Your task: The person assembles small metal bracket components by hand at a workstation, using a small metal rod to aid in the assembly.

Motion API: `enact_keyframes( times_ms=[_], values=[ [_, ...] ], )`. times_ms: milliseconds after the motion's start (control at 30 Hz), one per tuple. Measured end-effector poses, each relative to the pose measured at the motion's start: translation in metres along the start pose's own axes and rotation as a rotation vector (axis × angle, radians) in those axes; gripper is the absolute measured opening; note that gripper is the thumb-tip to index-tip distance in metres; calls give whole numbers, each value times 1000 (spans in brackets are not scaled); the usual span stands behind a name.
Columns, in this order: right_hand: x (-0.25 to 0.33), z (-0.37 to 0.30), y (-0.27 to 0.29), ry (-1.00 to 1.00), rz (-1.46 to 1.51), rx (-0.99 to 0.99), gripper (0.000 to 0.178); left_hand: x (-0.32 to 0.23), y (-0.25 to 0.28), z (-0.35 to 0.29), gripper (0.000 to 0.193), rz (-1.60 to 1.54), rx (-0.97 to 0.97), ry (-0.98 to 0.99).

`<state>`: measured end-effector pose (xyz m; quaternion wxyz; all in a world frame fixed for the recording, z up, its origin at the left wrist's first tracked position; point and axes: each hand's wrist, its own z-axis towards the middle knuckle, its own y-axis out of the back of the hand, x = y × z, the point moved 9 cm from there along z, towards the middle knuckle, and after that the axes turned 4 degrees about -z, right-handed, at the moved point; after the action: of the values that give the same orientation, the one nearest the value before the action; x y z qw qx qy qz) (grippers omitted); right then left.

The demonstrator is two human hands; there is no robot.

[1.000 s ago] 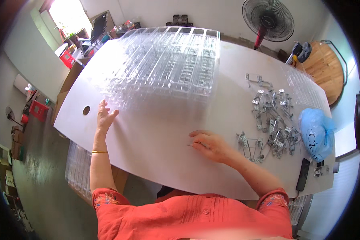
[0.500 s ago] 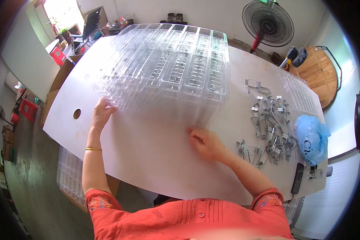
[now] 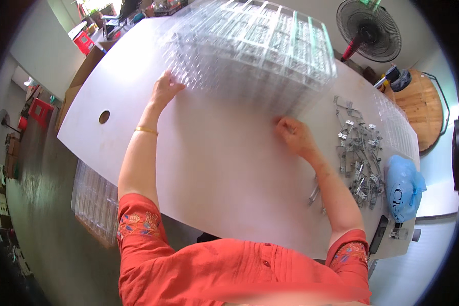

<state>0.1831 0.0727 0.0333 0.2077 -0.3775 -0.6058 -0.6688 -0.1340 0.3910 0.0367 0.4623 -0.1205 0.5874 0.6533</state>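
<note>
Though blurry, transparent tray stack (image 3: 260, 51) by left hand (image 3: 164, 91), contact uncertain.

Left grip (image 3: 164, 93), right grip (image 3: 299, 139), at clear trays (image 3: 262, 43)

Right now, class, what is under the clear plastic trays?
The white tabletop shows along the near side of the clear trays; what lies directly beneath them is covered and cannot be seen.

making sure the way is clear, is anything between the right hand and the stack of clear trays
Nothing visible stands between the right hand and the stack of clear trays, though blur hides whether they touch. The metal parts lie to that hand's right.
</note>
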Motion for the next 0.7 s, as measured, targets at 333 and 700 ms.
enact_keyframes(
  times_ms=[333, 700],
  values=[
    [34, -41, 28, 154, -45, -71, 15, -3, 7, -35, 58, -27, -103, 48],
    [21, -211, 79, 104, -202, -473, 7, -143, 0, -268, 31, 124, 208, -257]
  ],
)
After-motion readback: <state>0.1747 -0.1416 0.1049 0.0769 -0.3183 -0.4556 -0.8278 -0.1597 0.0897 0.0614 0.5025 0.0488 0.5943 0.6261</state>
